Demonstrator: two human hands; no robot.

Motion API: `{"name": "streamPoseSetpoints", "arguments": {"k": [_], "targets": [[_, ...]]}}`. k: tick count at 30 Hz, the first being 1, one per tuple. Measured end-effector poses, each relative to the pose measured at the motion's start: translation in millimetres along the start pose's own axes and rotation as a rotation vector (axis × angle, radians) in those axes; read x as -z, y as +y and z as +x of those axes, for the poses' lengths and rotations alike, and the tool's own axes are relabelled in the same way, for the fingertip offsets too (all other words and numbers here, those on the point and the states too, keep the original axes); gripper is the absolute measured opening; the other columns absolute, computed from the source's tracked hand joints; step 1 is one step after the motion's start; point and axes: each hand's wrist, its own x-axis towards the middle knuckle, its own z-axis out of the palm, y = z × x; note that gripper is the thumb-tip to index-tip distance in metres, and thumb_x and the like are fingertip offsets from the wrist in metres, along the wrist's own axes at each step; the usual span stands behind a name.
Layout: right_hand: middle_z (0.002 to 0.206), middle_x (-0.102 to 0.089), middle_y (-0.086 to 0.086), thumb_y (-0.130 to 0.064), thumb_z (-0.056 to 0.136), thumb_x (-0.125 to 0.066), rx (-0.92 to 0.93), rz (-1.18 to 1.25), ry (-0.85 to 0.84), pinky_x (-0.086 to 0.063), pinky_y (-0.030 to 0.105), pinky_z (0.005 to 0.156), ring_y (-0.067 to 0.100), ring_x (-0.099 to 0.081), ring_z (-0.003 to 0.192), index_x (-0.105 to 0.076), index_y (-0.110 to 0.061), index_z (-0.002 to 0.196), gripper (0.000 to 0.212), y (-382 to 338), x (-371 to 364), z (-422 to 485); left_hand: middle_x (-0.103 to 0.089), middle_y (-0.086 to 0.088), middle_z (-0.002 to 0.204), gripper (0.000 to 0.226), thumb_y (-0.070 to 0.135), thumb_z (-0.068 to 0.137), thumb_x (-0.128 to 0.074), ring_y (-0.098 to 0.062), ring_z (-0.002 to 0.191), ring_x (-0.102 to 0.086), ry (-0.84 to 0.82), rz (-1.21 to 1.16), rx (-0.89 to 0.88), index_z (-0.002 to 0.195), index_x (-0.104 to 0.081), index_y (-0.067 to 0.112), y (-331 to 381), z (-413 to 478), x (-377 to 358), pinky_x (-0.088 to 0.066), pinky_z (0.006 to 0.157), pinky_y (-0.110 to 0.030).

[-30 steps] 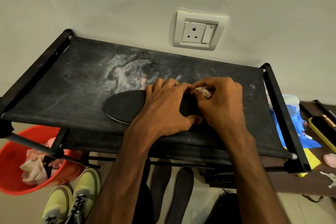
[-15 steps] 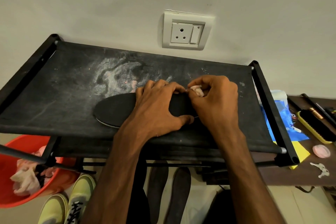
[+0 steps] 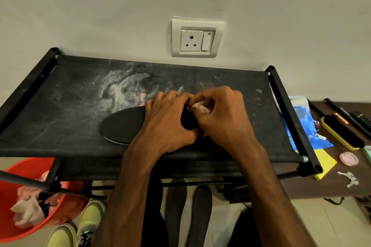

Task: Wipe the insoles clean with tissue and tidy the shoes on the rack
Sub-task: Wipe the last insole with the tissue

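Observation:
A black insole (image 3: 122, 124) lies flat on the dusty black fabric top of the shoe rack (image 3: 66, 90). My left hand (image 3: 168, 118) rests on the middle of the insole and holds it down. Right beside it, my right hand (image 3: 222, 114) grips a crumpled pale pink tissue (image 3: 199, 106) against the insole's right part. The hands cover the insole's right end. Two more dark insoles (image 3: 188, 212) lie on the floor under the rack. A pair of yellow-green shoes (image 3: 80, 226) stands at the lower left.
A red tub (image 3: 60, 220) with used tissues sits under the rack's left corner. To the right, a brown table holds a blue packet (image 3: 305, 124), a yellow-backed brush (image 3: 343, 132), a yellow sheet, a pink disc (image 3: 349, 158) and keys. A wall socket (image 3: 195, 38) is behind the rack.
My right hand has shifted slightly over the insole with the tissue. My left hand stays on the insole. The camera view has drifted a little.

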Motion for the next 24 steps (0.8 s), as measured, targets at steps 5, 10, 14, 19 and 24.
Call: {"name": "streamPoseSetpoints", "arguments": {"k": [5,10,14,19,24], "targets": [[0.084,-0.074,-0.013,-0.027,0.086,-0.078,-0.123,-0.006,0.213,-0.062,0.032,0.075,0.002,-0.069,0.081,-0.079,-0.029,0.093,0.007,23,25,1,-0.054,0.02,0.124,0.075,0.072,0.067,-0.075,-0.012,0.12,-0.042,0.082,0.004,-0.029,0.131,-0.05,0.044,0,-2,-1,-0.027,0.099,-0.034],[0.094,-0.076,-0.007,-0.01,0.089,-0.071,-0.258,-0.027,0.254,-0.061,0.032,0.085,0.006,-0.07,0.089,-0.08,-0.026,0.098,0.021,40,34,-4,-0.057,0.021,0.124,0.075,0.072,0.066,-0.076,-0.009,0.12,-0.048,0.073,-0.049,-0.022,0.131,-0.053,0.041,1,-7,5,-0.034,0.107,-0.043],[0.09,-0.077,-0.007,-0.007,0.088,-0.07,-0.276,0.003,0.287,-0.061,0.032,0.084,0.006,-0.071,0.084,-0.081,-0.025,0.093,0.022,40,28,-6,-0.055,0.017,0.136,0.079,0.069,0.069,-0.076,-0.01,0.126,-0.049,0.018,-0.012,-0.004,0.137,-0.05,0.041,-6,-17,24,-0.031,0.113,-0.046],[0.091,-0.077,-0.008,-0.012,0.088,-0.074,-0.284,0.004,0.318,-0.061,0.035,0.086,0.007,-0.071,0.085,-0.081,-0.026,0.093,0.016,41,23,-5,-0.05,0.013,0.137,0.088,0.081,0.055,-0.075,-0.017,0.131,-0.04,-0.002,0.092,0.15,0.132,-0.052,0.046,-30,-35,52,-0.032,0.112,-0.051],[0.098,-0.077,-0.003,-0.003,0.088,-0.067,-0.229,-0.107,0.277,-0.057,0.03,0.089,0.015,-0.073,0.091,-0.082,-0.022,0.097,0.025,31,19,-6,-0.048,0.018,0.133,0.088,0.082,0.05,-0.076,-0.012,0.129,-0.034,0.02,0.001,0.174,0.128,-0.055,0.048,-38,-42,51,-0.023,0.106,-0.043]]}}
